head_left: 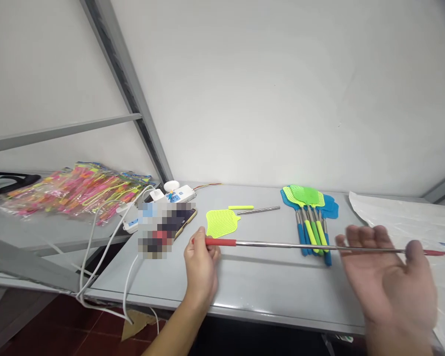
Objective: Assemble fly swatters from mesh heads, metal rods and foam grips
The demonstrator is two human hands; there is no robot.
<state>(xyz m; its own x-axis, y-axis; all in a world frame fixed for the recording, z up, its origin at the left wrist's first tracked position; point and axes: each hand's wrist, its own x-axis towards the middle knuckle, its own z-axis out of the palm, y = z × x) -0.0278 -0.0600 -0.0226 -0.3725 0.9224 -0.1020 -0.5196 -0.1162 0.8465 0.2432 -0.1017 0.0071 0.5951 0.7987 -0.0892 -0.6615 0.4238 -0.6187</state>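
A fly swatter with an extended metal shaft (267, 244) spans the space above the table from left to right. My left hand (201, 262) pinches its red handle (221, 242). My right hand (389, 282) is palm up and slightly blurred, its fingers stretched out behind the shaft and its thumb across it near the red far end (435, 252). That end runs out of view at the right. Beyond my left hand lie a lime swatter head (222, 223), a loose lime handle (241, 207) and a separate metal rod (259, 210).
A bunch of blue, lime and green fly swatters (313, 222) lies on the grey table (267, 296). Clear plastic sheeting (378, 212) covers the right side. At left are a phone (187, 220), a power strip (181, 194), dangling white cables (96, 247) and packaged colourful items (85, 190).
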